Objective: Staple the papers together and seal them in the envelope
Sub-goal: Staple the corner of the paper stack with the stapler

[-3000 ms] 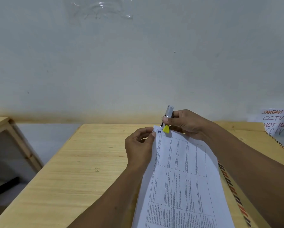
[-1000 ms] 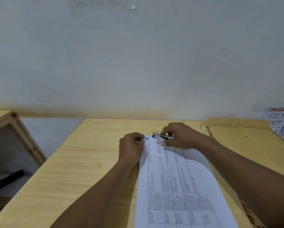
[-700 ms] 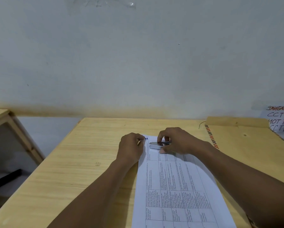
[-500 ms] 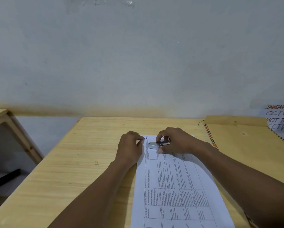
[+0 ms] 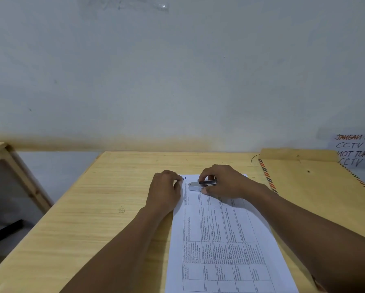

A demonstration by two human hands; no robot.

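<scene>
**Stapler down on the sheets, top-left corner next**

Three seconds back I had the papers [image 5: 217, 240] raised off the worktop [image 5: 92, 218] with the stapler [image 5: 200, 185] upright behind their top corner. Now the papers lie flat near the worktop's far edge, and the stapler rests on its side on their top margin. My right hand [image 5: 226, 182] has its grip pinched around the stapler's rear end; my left hand [image 5: 165, 191] has its grip curled and pressed on the papers' top-left corner, pinning it. I cannot see a staple in the corner. I judge the stapling unfinished: the mouth points at that corner but sits short of it. The envelope [image 5: 316, 197] waits untouched at the far right corner, flap open.
</scene>
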